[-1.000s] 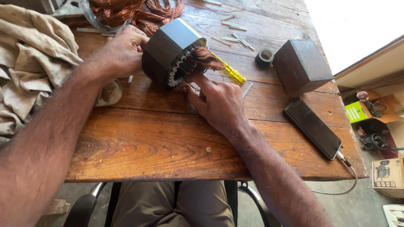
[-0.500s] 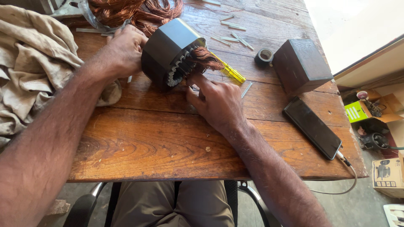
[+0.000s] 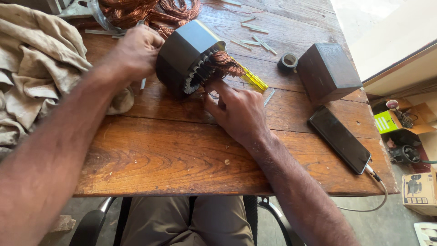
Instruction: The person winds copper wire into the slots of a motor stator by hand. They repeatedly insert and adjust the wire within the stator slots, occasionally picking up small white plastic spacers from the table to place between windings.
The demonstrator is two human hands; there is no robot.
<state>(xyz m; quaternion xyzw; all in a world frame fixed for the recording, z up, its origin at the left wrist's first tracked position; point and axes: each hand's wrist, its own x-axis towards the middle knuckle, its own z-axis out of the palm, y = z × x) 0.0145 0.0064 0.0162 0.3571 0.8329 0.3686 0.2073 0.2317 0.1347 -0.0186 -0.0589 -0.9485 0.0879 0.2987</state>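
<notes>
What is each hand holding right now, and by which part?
The left hand grips the dark motor core by its far end. The right hand holds nothing clearly; its fingers touch the copper wire at the core's open end.

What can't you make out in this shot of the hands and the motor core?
Head view, the only one:
- Left hand: its fingertips are hidden behind the dark stator core.
- Right hand: what its fingertips press is hidden under them.
- Yellow-handled tool: its tip is lost under the copper windings.
- Copper wire pile: cut off by the top edge.
- Phone: screen dark.
</notes>
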